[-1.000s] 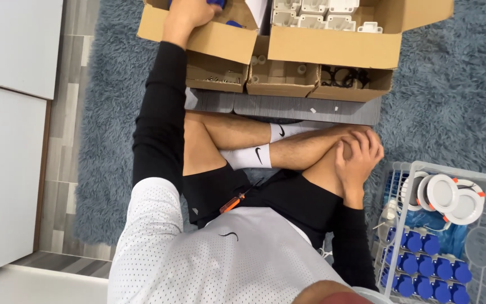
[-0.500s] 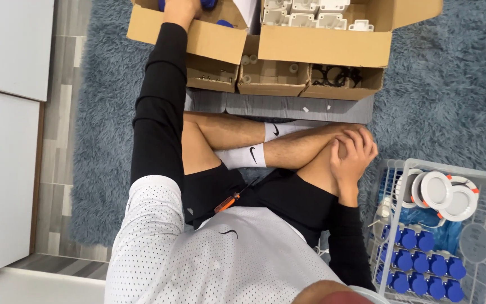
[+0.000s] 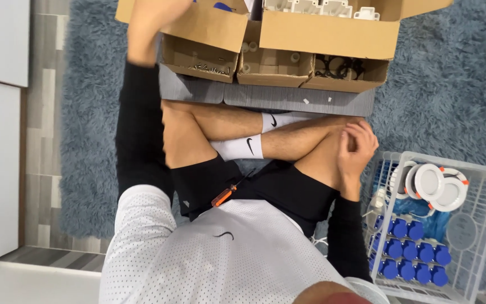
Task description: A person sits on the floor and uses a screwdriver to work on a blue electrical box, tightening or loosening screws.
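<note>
Your left hand (image 3: 156,22) has reached deeper into the cardboard box (image 3: 333,34), grip hidden, while your right hand (image 3: 355,147) stays relaxed on your knee.

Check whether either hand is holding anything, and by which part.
The right hand rests empty on the knee. The left hand reaches into the cardboard box; its fingers are hidden, so any hold cannot be told.

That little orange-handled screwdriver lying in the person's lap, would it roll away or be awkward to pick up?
The screwdriver looks small and slim, so probably light and stiff. Its rounded orange handle might roll on a hard floor, but it lies on the black shorts, whose soft cloth likely holds it. The thin dark shaft is likely slippery, so the handle seems the better grip.
</note>
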